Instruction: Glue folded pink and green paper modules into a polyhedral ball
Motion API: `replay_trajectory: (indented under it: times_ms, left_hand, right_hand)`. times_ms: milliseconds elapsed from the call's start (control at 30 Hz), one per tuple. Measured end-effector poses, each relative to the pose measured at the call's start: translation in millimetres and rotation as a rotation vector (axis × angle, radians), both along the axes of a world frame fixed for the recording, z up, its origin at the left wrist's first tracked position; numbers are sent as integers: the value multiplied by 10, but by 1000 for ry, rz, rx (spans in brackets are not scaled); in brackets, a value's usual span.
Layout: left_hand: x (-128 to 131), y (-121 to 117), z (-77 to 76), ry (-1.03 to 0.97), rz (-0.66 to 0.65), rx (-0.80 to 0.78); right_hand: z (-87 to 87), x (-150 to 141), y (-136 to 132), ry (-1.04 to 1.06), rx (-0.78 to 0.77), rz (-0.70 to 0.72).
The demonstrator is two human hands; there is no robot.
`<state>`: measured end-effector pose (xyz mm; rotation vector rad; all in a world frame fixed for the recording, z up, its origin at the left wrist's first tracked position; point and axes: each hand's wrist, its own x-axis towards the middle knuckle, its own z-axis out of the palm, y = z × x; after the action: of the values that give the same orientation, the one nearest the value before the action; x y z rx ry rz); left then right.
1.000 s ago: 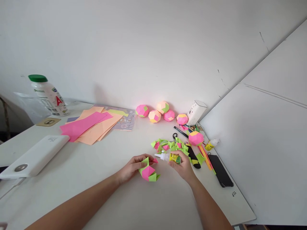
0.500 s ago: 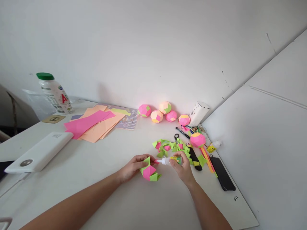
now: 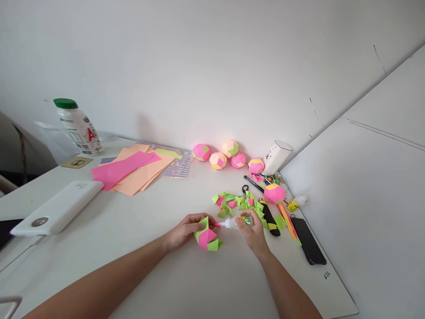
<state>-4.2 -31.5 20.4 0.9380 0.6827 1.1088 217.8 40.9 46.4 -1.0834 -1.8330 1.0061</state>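
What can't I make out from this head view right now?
All in the head view:
Part of the glue bottle's label: covered by the right hand.
Whether the pink paper tip joins the paper shape: hidden by the left hand.
Glue at the nozzle: too small to tell.
Dark object, far left: cut off by the picture's edge.

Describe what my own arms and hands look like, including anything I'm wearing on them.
Your left hand and right hand are ungloved. Both forearms are uncovered as far as they show, with no sleeve, watch or bracelet visible. Any small ring is too fine to make out.
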Motion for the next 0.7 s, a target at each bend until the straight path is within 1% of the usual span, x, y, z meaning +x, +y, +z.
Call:
replay_trajectory:
  times_ms: [700]
  left_hand:
    - [7,-1,2,-7,-10,-2]
  right_hand:
    - [0,-1,-13,-6,54,7]
